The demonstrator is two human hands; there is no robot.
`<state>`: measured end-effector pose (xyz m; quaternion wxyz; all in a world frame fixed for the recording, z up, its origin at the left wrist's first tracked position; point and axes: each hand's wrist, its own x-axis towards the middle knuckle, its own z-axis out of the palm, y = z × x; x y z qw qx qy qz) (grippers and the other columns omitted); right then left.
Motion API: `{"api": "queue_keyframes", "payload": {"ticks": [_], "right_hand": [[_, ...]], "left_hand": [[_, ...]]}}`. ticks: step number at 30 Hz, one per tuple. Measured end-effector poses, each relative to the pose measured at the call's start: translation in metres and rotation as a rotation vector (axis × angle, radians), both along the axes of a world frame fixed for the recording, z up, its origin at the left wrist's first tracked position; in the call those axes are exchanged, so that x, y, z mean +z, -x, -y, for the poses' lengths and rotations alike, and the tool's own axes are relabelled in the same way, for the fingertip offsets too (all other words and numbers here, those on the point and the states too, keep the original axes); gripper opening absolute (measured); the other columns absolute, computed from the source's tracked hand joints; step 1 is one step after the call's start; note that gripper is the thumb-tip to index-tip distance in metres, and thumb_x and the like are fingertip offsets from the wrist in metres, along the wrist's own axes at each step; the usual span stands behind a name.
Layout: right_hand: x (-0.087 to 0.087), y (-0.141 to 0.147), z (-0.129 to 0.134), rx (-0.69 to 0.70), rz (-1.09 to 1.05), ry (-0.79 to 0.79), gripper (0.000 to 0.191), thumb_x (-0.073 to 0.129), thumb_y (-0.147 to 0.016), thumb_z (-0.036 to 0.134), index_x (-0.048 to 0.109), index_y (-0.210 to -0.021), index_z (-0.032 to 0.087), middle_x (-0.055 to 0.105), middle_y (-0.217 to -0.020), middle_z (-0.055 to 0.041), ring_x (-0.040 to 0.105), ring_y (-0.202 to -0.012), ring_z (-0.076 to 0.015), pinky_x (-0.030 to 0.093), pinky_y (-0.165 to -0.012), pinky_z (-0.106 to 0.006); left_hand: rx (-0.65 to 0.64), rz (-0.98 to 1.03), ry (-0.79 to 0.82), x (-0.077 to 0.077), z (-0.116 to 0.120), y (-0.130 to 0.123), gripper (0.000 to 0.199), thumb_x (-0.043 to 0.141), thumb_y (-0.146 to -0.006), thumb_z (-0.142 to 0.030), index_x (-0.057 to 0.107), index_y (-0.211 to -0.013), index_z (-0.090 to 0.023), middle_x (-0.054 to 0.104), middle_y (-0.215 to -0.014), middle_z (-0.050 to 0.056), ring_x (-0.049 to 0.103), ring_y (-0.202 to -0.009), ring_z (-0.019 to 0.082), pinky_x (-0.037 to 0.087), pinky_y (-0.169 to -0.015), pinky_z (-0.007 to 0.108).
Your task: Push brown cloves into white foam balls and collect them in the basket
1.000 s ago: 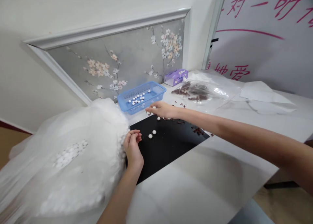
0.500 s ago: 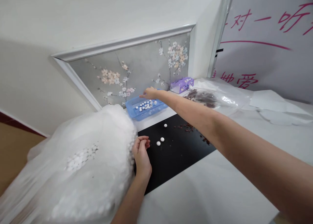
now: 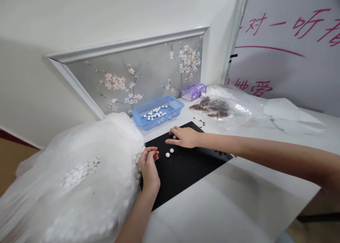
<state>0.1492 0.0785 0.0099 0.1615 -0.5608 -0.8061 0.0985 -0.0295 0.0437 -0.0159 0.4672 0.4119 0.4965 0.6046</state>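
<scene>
Right hand point(image 3: 184, 137) back from blue basket point(image 3: 158, 113), now half-open on black mat point(image 3: 183, 168), fingertips by white balls point(image 3: 169, 152); left hand point(image 3: 148, 161) curled at mat's left edge, contents hidden.

Your view: bright, even indoor light | soft shadow on the counter point(image 3: 233, 190) | wall point(image 3: 32, 66) bowed toward the edges | plastic bag point(image 3: 45, 200) blurred at lower left
</scene>
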Motion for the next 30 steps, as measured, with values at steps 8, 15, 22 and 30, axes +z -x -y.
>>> {"api": "queue_keyframes", "payload": {"ticks": [8,15,22,30], "right_hand": [[-0.008,0.024,0.027,0.274,0.231,-0.164,0.058,0.03,-0.084,0.065,0.049,-0.104,0.014,0.06,-0.094,-0.009,0.062,-0.069,-0.0209,0.037,-0.051,-0.027],[-0.005,0.027,0.017,0.313,0.236,-0.087,0.027,0.037,-0.093,0.039,0.05,-0.099,0.017,0.065,-0.091,-0.0072,0.063,-0.071,-0.0183,0.033,-0.052,-0.024],[0.008,0.029,-0.035,0.091,0.096,-0.074,0.026,0.038,-0.093,0.035,0.048,-0.104,0.014,0.065,-0.095,-0.0124,0.062,-0.084,-0.0221,0.038,-0.062,-0.027],[-0.006,0.052,-0.061,0.102,0.063,0.026,0.021,0.045,-0.09,0.026,0.053,-0.102,0.011,0.066,-0.092,-0.0154,0.063,-0.085,-0.0238,0.042,-0.068,-0.028]], "left_hand": [[0.01,0.006,-0.01,0.001,0.0,0.0,0.006,0.055,-0.062,-0.019,0.061,-0.063,-0.018,0.055,-0.064,-0.002,0.05,-0.063,0.01,0.04,-0.059,0.023],[0.017,0.013,-0.008,0.0,0.0,0.0,0.006,0.054,-0.062,-0.019,0.061,-0.062,-0.017,0.055,-0.063,-0.002,0.05,-0.062,0.01,0.04,-0.058,0.022],[0.006,0.026,-0.009,0.001,0.001,0.0,0.007,0.055,-0.062,-0.019,0.061,-0.063,-0.017,0.055,-0.063,-0.002,0.05,-0.062,0.009,0.039,-0.057,0.021],[0.001,0.025,-0.005,-0.001,0.0,0.0,0.007,0.054,-0.063,-0.019,0.06,-0.062,-0.017,0.054,-0.061,-0.003,0.049,-0.061,0.009,0.038,-0.057,0.02]]}}
